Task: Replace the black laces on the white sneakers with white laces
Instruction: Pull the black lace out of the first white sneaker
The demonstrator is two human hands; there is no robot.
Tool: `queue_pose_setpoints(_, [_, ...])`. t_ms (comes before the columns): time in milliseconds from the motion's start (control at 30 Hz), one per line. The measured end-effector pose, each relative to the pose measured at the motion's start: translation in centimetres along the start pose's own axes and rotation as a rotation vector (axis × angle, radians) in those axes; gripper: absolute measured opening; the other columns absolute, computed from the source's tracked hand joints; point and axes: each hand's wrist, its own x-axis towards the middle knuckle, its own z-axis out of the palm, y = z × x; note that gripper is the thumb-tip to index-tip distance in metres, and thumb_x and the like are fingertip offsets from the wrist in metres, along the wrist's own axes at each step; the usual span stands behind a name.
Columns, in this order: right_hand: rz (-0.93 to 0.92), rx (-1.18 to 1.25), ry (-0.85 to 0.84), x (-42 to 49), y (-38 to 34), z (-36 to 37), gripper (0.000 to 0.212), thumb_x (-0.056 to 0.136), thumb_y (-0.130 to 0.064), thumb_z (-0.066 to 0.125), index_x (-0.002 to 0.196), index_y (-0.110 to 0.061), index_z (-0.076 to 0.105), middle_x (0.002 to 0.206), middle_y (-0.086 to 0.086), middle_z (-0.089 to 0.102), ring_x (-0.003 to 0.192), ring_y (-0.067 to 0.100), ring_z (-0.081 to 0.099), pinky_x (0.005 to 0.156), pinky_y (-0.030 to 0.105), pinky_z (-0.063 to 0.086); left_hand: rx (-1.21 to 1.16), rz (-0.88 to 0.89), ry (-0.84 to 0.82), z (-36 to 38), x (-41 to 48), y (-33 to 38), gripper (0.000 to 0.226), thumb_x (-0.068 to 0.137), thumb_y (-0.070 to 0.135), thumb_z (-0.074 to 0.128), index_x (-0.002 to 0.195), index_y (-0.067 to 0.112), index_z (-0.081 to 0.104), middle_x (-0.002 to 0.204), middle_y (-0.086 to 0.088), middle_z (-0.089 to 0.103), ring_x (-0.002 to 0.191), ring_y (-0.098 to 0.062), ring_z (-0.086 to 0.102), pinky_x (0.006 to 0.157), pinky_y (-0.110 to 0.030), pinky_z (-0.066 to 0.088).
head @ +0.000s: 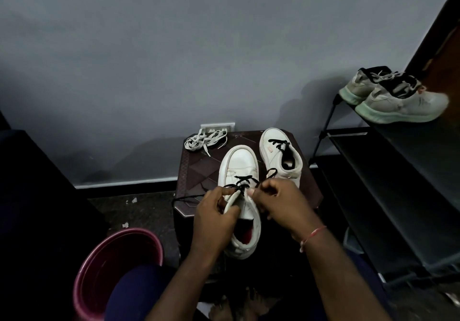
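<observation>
Unlacing stage: left hand (214, 217) grips the white leather sneaker (245, 166) on the dark patterned stool (199, 168), right hand (280, 203) seemingly pinches its thin black lace (242, 180). Next: draw it clear of the eyelets.

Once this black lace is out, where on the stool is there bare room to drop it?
Left side of the stool top, between the white laces and the left hand, beside the near sneaker. The right side is crowded: the far sneaker and the right hand, pinching the black lace, fill it.
</observation>
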Motion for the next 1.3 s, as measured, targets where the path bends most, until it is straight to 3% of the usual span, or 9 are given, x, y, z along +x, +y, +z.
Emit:
queue_pose_setpoints(200, [-0.155, -0.146, 0.008, 0.1, -0.6, -0.4, 0.023, 0.087, -0.023, 0.069, 0.068, -0.017, 0.058, 0.058, -0.002, 0.062, 0.053, 0.008, 0.055, 0.059, 0.028, 0.047, -0.001, 0.004, -0.018, 0.0, 0.1, -0.4, 0.029, 0.065, 0.031, 0.057, 0.091, 0.035, 0.066, 0.088, 0.006, 0.066, 0.075, -0.008, 0.062, 0.068, -0.032, 0.051])
queue_pose_setpoints(400, [0.010, 0.563, 0.246, 0.3, -2.2, -0.5, 0.017, 0.097, -0.015, 0.055, 0.080, -0.013, 0.054, 0.066, 0.002, 0.060, 0.045, 0.009, 0.049, 0.042, 0.022, 0.041, 0.030, 0.003, 0.008, 0.1, 0.0, -0.4, 0.027, 0.066, 0.029, 0.058, 0.091, 0.032, 0.066, 0.086, 0.005, 0.064, 0.075, -0.009, 0.061, 0.068, -0.035, 0.051])
queue_pose_setpoints(500, [0.007, 0.233, -0.010, -0.5, -0.7, -0.2, 0.018, 0.092, -0.026, 0.065, 0.079, -0.013, 0.062, 0.066, 0.000, 0.062, 0.051, 0.009, 0.052, 0.048, 0.025, 0.044, 0.043, 0.022, 0.020, 0.1, 0.0, -0.5, 0.027, 0.065, 0.032, 0.056, 0.091, 0.031, 0.065, 0.087, 0.005, 0.064, 0.078, -0.012, 0.062, 0.072, -0.040, 0.052])
queue_pose_setpoints(633, [-0.106, -0.059, -0.011, -0.4, 0.1, 0.1, 0.018, 0.086, -0.023, 0.072, 0.074, -0.013, 0.061, 0.059, -0.006, 0.060, 0.056, 0.008, 0.052, 0.059, 0.026, 0.043, 0.049, 0.021, 0.012, 0.2, 0.0, -0.5, 0.029, 0.065, 0.035, 0.055, 0.092, 0.030, 0.065, 0.087, 0.005, 0.064, 0.078, -0.012, 0.062, 0.072, -0.038, 0.052])
queue_pose_setpoints(833, [-0.110, 0.614, 0.320, 0.3, -3.5, -1.0, 0.014, 0.096, -0.012, 0.058, 0.083, -0.012, 0.054, 0.065, 0.001, 0.058, 0.045, 0.007, 0.049, 0.045, 0.023, 0.043, 0.025, 0.012, -0.001, 0.0, -0.2, 0.1, 0.028, 0.067, 0.025, 0.057, 0.092, 0.034, 0.067, 0.081, 0.004, 0.062, 0.063, 0.001, 0.052, 0.058, -0.013, 0.038])
queue_pose_setpoints(1000, [0.014, 0.115, -0.053, -0.3, -0.7, 0.1, 0.018, 0.086, -0.030, 0.073, 0.092, -0.015, 0.065, 0.071, 0.014, 0.063, 0.055, 0.011, 0.054, 0.055, 0.028, 0.046, 0.011, -0.002, -0.004, 0.0, -0.1, 0.1, 0.027, 0.066, 0.028, 0.056, 0.091, 0.033, 0.066, 0.082, 0.002, 0.064, 0.065, -0.004, 0.056, 0.060, -0.022, 0.042])
queue_pose_setpoints(1167, [-0.133, -0.118, 0.014, 0.0, -0.3, 0.5, 0.022, 0.087, -0.019, 0.070, 0.069, -0.020, 0.058, 0.058, -0.007, 0.056, 0.053, 0.005, 0.048, 0.058, 0.024, 0.040, 0.024, 0.006, -0.004, -0.1, -0.3, 0.2, 0.029, 0.067, 0.028, 0.057, 0.094, 0.032, 0.067, 0.083, 0.003, 0.064, 0.065, -0.005, 0.056, 0.059, -0.022, 0.042])
queue_pose_setpoints(1233, [-0.144, -0.063, 0.010, 0.2, -1.2, 0.5, 0.021, 0.091, -0.017, 0.065, 0.071, -0.019, 0.057, 0.058, -0.005, 0.057, 0.050, 0.006, 0.050, 0.056, 0.024, 0.041, 0.024, 0.001, -0.001, -0.1, -0.2, 0.2, 0.027, 0.071, 0.019, 0.061, 0.094, 0.032, 0.068, 0.080, 0.003, 0.062, 0.060, 0.000, 0.052, 0.057, -0.017, 0.038])
queue_pose_setpoints(1300, [-0.114, 0.298, 0.107, 0.4, -2.6, 0.1, 0.017, 0.097, -0.015, 0.057, 0.081, -0.014, 0.054, 0.062, 0.001, 0.059, 0.048, 0.009, 0.052, 0.052, 0.025, 0.043, 0.020, -0.005, 0.000, -0.2, -0.2, 0.2, 0.030, 0.075, 0.008, 0.064, 0.095, 0.031, 0.068, 0.077, 0.003, 0.060, 0.057, 0.002, 0.049, 0.055, -0.013, 0.035])
